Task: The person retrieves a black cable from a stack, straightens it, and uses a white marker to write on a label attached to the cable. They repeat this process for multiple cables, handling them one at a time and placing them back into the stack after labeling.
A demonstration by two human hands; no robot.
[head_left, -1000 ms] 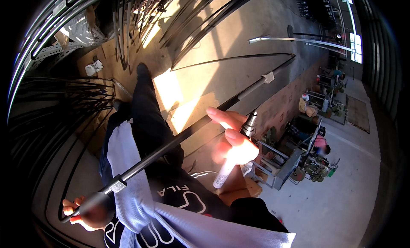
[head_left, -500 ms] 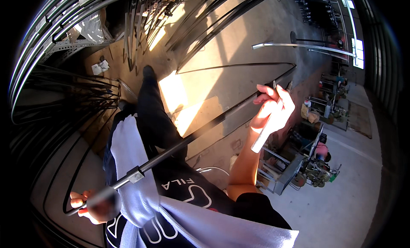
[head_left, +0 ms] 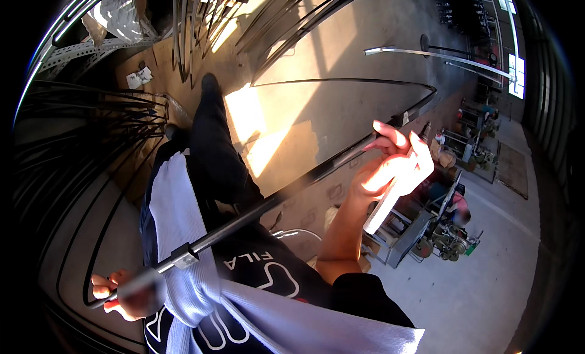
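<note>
Hands well apart. Left hand (head_left: 125, 298), low on the left: fingers curled closed round the bottom end of a long black tube (head_left: 244, 219), just by its bend; part of that hand is blurred. Right hand (head_left: 399, 168), up and to the right: closed in a pen-style grip on a white marker (head_left: 384, 209), dark tip pointing up, pale barrel slanting down below the palm. Its other fingers are half open, tips right by the tube's upper stretch; can't tell from here if they touch it. Tube runs on a diagonal between both hands, across the front of the body, over a lavender cloth (head_left: 177, 201) knotted there. One metal sleeve (head_left: 184, 256) sits on it near the left hand, a second, lighter sleeve (head_left: 406, 118) just past the right fingertips. Beyond that, tube bends back left above the floor (head_left: 353, 107)
</note>
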